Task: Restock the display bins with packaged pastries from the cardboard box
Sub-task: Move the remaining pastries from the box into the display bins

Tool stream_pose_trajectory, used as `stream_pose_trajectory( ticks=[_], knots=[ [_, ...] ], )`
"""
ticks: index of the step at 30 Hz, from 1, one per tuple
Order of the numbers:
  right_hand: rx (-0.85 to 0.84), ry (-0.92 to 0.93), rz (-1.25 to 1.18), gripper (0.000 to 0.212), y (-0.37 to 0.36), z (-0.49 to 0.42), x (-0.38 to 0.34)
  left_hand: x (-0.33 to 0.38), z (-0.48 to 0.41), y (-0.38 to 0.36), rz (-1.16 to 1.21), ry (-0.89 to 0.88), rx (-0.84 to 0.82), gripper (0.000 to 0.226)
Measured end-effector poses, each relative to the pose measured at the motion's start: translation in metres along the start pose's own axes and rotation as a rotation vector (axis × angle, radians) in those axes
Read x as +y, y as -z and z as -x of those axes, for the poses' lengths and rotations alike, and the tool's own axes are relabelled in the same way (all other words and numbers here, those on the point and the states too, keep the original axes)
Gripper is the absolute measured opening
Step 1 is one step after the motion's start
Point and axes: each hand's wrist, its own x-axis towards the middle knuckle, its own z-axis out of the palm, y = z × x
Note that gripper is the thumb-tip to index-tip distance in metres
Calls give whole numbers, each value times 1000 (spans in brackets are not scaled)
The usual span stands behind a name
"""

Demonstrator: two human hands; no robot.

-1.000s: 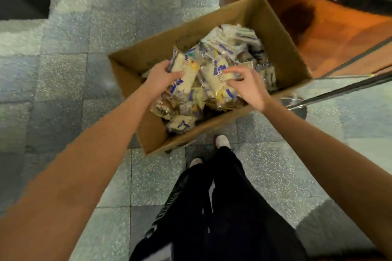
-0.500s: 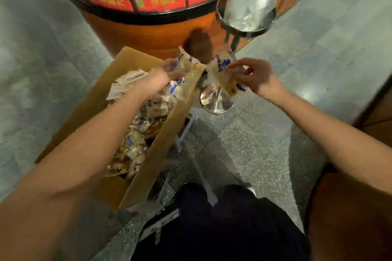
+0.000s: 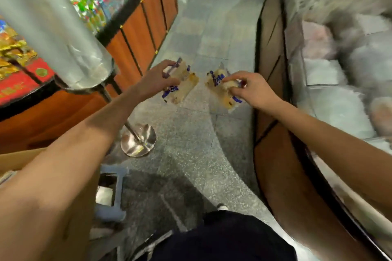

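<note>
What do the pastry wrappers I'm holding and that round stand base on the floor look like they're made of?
Pastry wrappers: probably thin clear plastic film, glossy; pale pastry shows through beneath blue print, though blur hides detail. Stand base: polished metal, likely steel; it reflects light like a mirror.

Our left hand [image 3: 157, 82] grips a clear-wrapped bundle of blue-printed pastry packets [image 3: 183, 86]. Our right hand [image 3: 254, 91] pinches a second bundle [image 3: 219, 90] just right of it, the two apart, above the grey speckled stone floor [image 3: 191, 146]. Far left stands the orange wood-panelled display stand [image 3: 135, 46], with a roll of clear plastic bags [image 3: 53, 34] on a post before it and the post's round steel base [image 3: 138, 141] on the floor. The brown cardboard box [image 3: 17, 159] sits near left, and the glass-walled display bin [image 3: 339, 95] runs along the right.
</note>
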Motion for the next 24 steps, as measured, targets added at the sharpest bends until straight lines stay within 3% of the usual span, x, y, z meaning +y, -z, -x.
stream_pose_trajectory(
  ticks=[10, 24],
  knots=[
    [287, -263, -40, 31, 163, 82, 140, 168, -111, -165, 9, -277, -222, 58],
    [623, -703, -18, 30, 258, 197, 274, 335, -204, -392, -93, -581, -722, 57]
  ],
)
